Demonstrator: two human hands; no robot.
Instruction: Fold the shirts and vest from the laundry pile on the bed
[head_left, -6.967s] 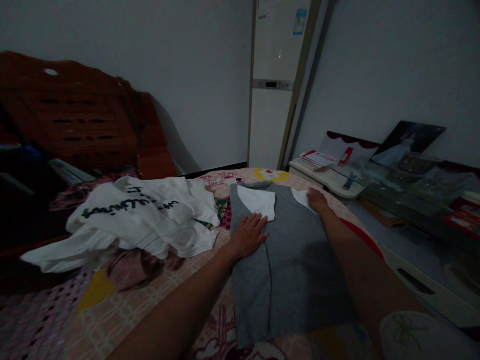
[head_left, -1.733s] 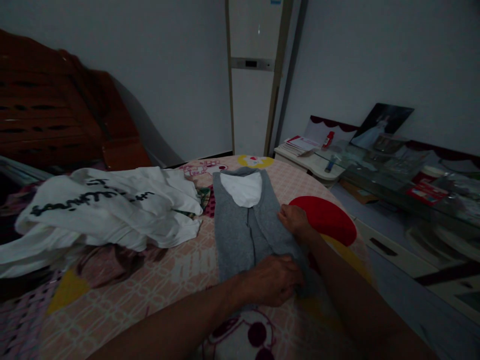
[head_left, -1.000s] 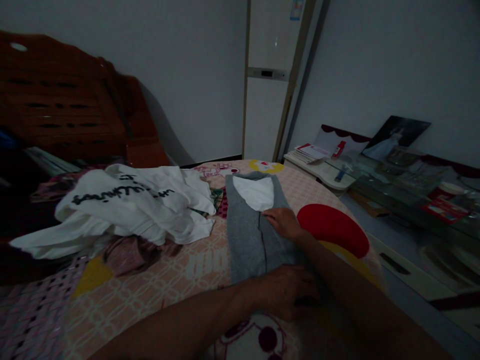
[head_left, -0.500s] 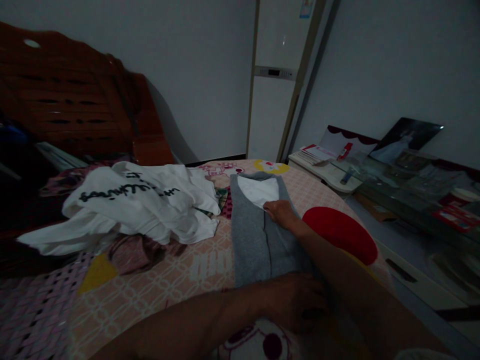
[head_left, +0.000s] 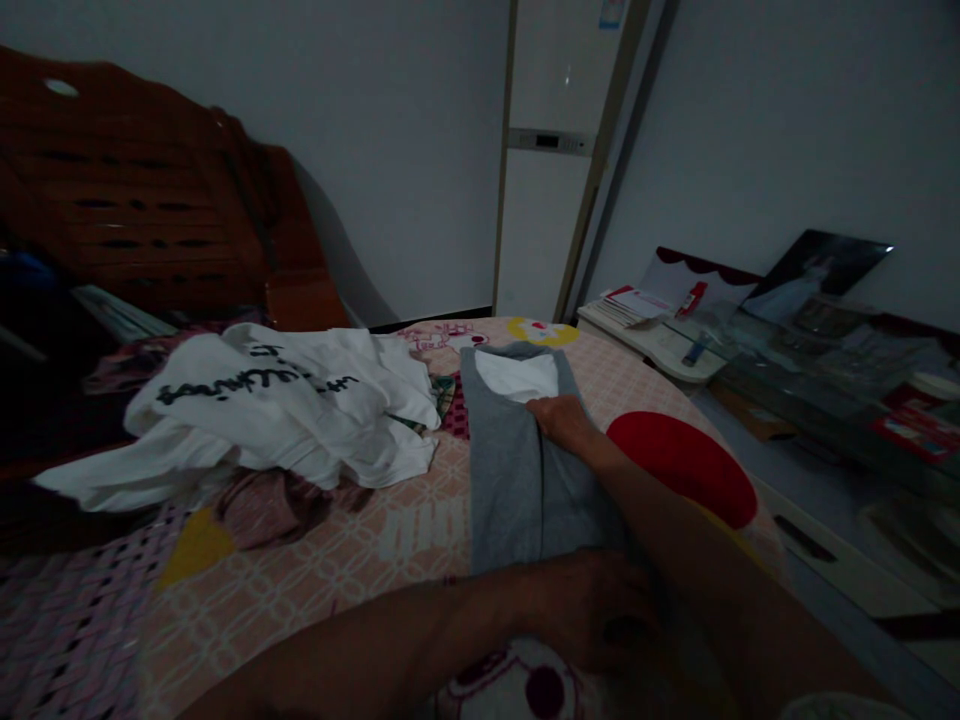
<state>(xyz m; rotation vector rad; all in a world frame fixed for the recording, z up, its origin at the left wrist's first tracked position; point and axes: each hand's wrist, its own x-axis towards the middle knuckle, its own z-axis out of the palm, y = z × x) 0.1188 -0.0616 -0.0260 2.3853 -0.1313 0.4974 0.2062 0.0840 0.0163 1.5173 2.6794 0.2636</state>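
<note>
A grey garment (head_left: 502, 470) lies folded lengthwise, with white cloth (head_left: 517, 377) showing inside its rounded far opening. My right hand (head_left: 559, 420) is closed on the near edge of that opening, pinching the grey cloth at the top of a lengthwise fold. Across the garment's near end lies my left hand (head_left: 592, 610), its fingers curled at the cloth; deep shadow hides the fingertips. To the left, a crumpled white shirt (head_left: 292, 410) with black lettering rests in a heap, over a dusty-pink cloth (head_left: 274, 508).
The garments lie on a pink patterned cover (head_left: 337, 590) with a big red spot (head_left: 682, 468). A carved wooden headrest (head_left: 150, 200) rises at the left. On the right stands a glass-topped cabinet (head_left: 795, 370) with papers and a framed photo (head_left: 821, 275). A tall white appliance (head_left: 544, 220) fills the corner.
My right hand has drawn the opening's near edge slightly away from me, so less white shows and the grey front looks smoother. My left hand stays almost in place.
</note>
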